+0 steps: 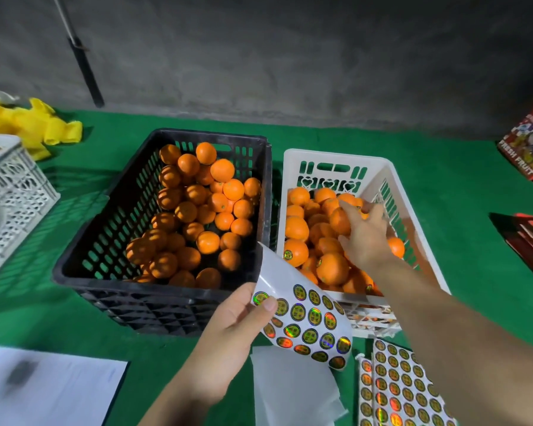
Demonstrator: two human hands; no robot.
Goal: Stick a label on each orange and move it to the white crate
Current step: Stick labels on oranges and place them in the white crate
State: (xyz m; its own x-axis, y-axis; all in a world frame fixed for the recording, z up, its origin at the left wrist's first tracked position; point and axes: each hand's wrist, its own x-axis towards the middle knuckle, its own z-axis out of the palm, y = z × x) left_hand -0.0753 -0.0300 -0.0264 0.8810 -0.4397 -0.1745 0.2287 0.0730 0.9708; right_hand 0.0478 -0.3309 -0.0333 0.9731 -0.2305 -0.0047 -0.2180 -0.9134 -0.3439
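A black crate [111,241] in the middle of the green table holds several oranges [208,241] without labels. To its right stands the white crate [379,170], also filled with oranges, one of which shows a round label [288,255]. My right hand [366,238] reaches into the white crate with its fingers around an orange [340,221] that rests on the pile. My left hand [231,327] pinches a curled sheet of shiny round labels [308,321] just in front of both crates.
More label sheets [400,385] and blank backing paper [293,392] lie at the front right. A white paper [50,388] lies front left. A second white crate [10,195] and yellow foam nets [34,124] sit at the left. Red fruit boxes [530,149] lie at the right edge.
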